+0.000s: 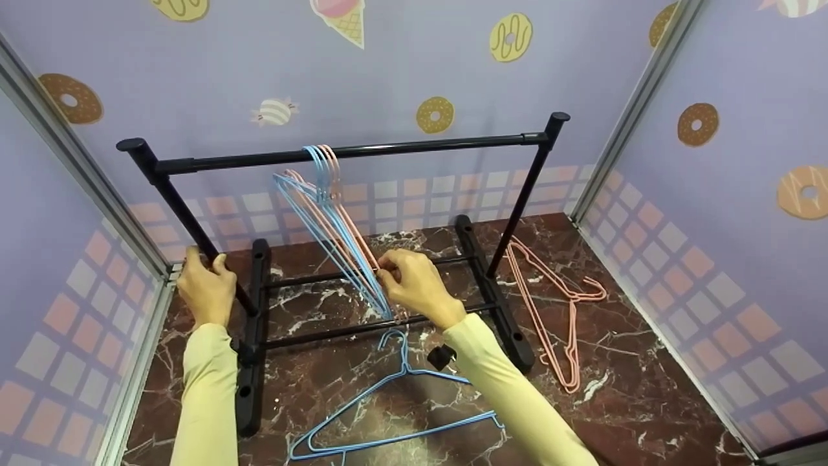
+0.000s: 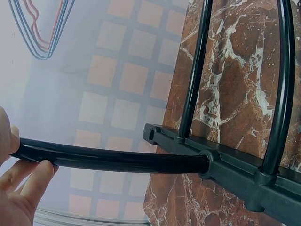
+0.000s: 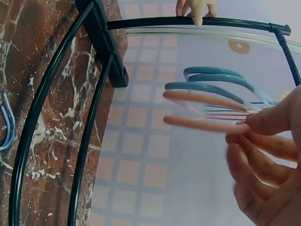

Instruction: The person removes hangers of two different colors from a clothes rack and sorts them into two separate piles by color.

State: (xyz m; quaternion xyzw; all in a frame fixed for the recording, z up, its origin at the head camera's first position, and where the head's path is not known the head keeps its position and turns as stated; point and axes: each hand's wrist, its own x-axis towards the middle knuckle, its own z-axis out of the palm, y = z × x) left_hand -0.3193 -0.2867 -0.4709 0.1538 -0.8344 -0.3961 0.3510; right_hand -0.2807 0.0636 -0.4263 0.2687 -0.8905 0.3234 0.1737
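You have a bunch of thin blue and pink wire hangers point(image 1: 336, 220) hooked on the black metal rack's top rail point(image 1: 420, 147), slanting down toward you; their exact count seems unclear. The rack's left upright point(image 1: 184, 217) stands vertical.

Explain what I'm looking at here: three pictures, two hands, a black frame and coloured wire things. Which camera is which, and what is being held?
No machine here: a person works with bare hands. The wide picture comes from a camera on the head, looking down. The other two come from cameras on each wrist.

The black frame is a small clothes rack standing on a marble-patterned floor. The left hand grips its left upright post. The right hand pinches the lower end of a bunch of blue and pink hangers hooked over the top rail; the right wrist view shows them close up.

One blue hanger lies on the floor in front of the rack, and one pink hanger lies to its right.
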